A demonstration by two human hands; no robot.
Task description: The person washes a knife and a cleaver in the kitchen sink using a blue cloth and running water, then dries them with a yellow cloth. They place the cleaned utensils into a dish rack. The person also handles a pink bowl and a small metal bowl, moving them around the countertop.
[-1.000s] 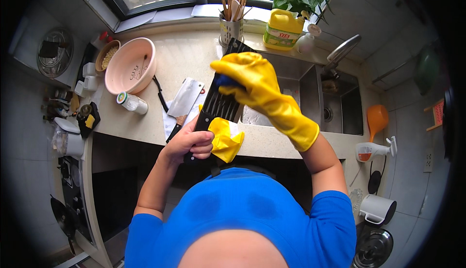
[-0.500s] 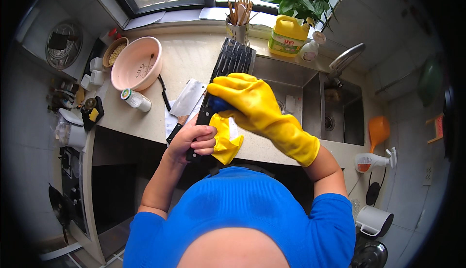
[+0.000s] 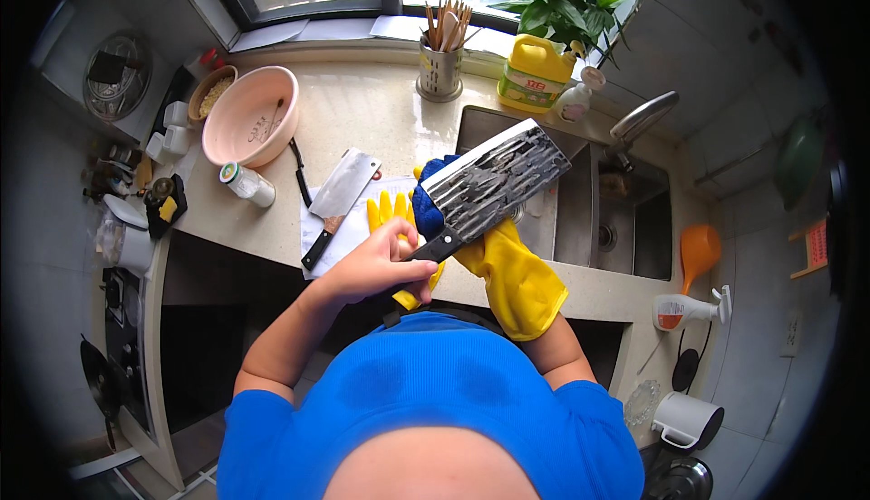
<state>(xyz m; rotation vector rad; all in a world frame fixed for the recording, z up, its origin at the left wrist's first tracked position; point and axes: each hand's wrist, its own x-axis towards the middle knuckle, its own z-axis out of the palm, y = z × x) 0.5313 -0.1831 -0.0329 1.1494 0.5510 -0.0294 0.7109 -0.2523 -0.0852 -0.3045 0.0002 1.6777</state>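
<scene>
Yellow detergent jug (image 3: 536, 72) w/ green-red label — by window, white spray bottle (image 3: 691, 309) — counter edge

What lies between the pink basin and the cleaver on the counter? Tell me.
Head view: a small capped jar on its side between pink basin and counter cleaver.

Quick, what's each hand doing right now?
Left hand: bare, closed around the cleaver handle.
Right hand: in a yellow glove, behind the blade with a blue cloth; grip cannot be told.

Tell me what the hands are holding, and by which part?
The bare left hand grips a cleaver by its black handle. The gloved right hand holds a blue cloth against the blade.
</scene>
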